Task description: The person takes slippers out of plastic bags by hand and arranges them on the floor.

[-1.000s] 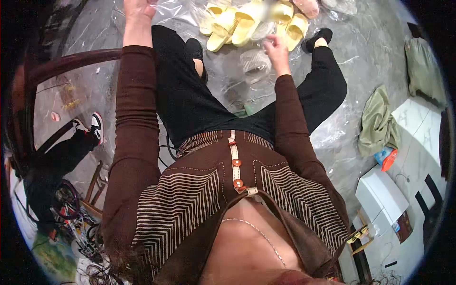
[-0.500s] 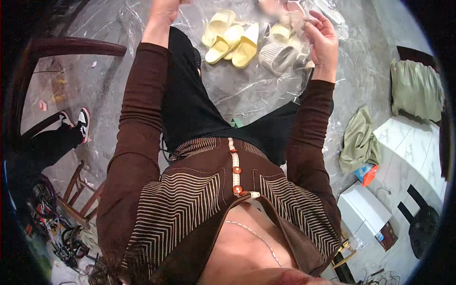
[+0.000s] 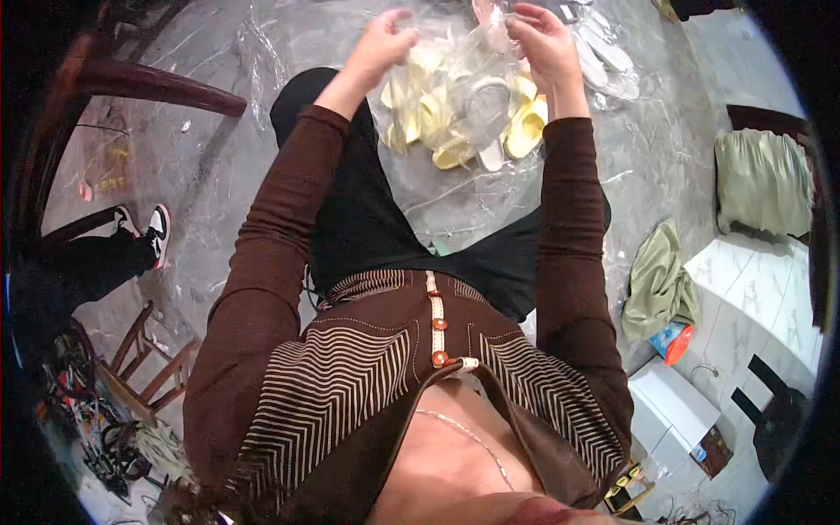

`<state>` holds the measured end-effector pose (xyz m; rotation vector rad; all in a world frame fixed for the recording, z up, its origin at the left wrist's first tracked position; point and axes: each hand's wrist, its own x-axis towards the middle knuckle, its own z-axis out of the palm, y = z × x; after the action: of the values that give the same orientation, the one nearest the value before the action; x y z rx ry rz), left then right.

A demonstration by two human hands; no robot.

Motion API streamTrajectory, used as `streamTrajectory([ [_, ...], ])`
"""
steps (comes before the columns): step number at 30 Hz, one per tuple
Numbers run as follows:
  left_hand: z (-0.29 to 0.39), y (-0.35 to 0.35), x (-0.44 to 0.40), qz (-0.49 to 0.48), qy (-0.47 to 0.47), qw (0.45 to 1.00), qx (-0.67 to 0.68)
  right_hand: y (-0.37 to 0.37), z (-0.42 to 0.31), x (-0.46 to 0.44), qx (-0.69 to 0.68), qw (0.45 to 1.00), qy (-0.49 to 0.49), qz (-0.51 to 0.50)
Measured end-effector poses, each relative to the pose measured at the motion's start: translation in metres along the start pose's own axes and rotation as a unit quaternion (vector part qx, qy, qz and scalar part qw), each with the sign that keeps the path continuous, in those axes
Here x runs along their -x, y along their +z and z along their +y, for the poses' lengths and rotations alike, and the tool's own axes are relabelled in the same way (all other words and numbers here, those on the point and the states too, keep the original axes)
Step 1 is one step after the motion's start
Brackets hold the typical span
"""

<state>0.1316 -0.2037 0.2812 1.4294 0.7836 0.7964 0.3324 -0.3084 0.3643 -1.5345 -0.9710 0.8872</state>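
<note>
A clear plastic bag [image 3: 468,66] is stretched between my two hands, in front of the slippers. My left hand [image 3: 389,41] pinches its left edge with thumb and fingers. On the other side, my right hand [image 3: 544,39] is closed on the bag's right edge. A pale grey slipper [image 3: 488,103] shows within or behind the film; I cannot tell which. Yellow slippers [image 3: 525,129] lie on the floor beneath, partly veiled by the plastic. Something pink [image 3: 487,12] appears by the bag's top near my right fingertips.
White slippers [image 3: 604,61] lie on the grey marbled floor beyond my right hand. Crumpled clear film [image 3: 262,61] is at the far left, near a dark wooden chair leg [image 3: 162,87]. Another person's shoe [image 3: 157,234] is at left. A green cloth [image 3: 661,280] lies at right.
My left hand has moved right and slightly down, toward my right hand. My right hand has shifted left and up. The plastic now spans both hands over the slippers.
</note>
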Motion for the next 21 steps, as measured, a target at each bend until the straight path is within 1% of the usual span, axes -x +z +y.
streamTrajectory([
  [2, 0.007, 0.014, 0.012, -0.036, -0.031, 0.999, -0.011, 0.000, 0.023, -0.009, -0.068, 0.997, -0.025, -0.028],
  [3, 0.008, 0.018, 0.014, -0.033, -0.027, 0.999, -0.015, 0.002, 0.020, -0.010, -0.070, 0.997, -0.030, -0.030],
  [6, 0.004, 0.031, 0.020, -0.031, -0.040, 0.999, -0.003, 0.003, 0.014, -0.005, -0.156, 0.987, -0.030, -0.031],
  [7, 0.002, 0.034, 0.022, -0.032, -0.039, 0.999, -0.004, 0.003, 0.015, -0.003, -0.157, 0.987, -0.031, -0.030],
  [10, 0.004, 0.040, 0.026, 0.056, -0.077, 0.994, 0.057, 0.012, 0.026, 0.006, -0.127, 0.986, -0.102, -0.039],
  [11, 0.003, 0.040, 0.027, 0.055, -0.077, 0.994, 0.056, 0.017, 0.030, 0.011, -0.129, 0.986, -0.102, -0.038],
  [14, 0.001, 0.043, 0.031, 0.184, -0.069, 0.969, 0.150, 0.035, 0.048, 0.033, -0.138, 0.987, -0.077, 0.039],
  [15, 0.000, 0.045, 0.032, 0.182, -0.068, 0.970, 0.149, 0.038, 0.061, 0.037, -0.138, 0.986, -0.078, 0.041],
  [17, -0.004, 0.047, 0.037, 0.176, -0.060, 0.975, 0.118, 0.048, 0.078, 0.048, -0.060, 0.998, 0.006, 0.008],
  [18, -0.006, 0.048, 0.039, 0.173, -0.056, 0.978, 0.102, 0.051, 0.081, 0.050, -0.063, 0.998, 0.007, 0.010],
  [21, -0.031, 0.052, 0.042, 0.163, -0.042, 0.983, 0.075, 0.059, 0.083, 0.057, -0.102, 0.990, 0.054, -0.082],
])
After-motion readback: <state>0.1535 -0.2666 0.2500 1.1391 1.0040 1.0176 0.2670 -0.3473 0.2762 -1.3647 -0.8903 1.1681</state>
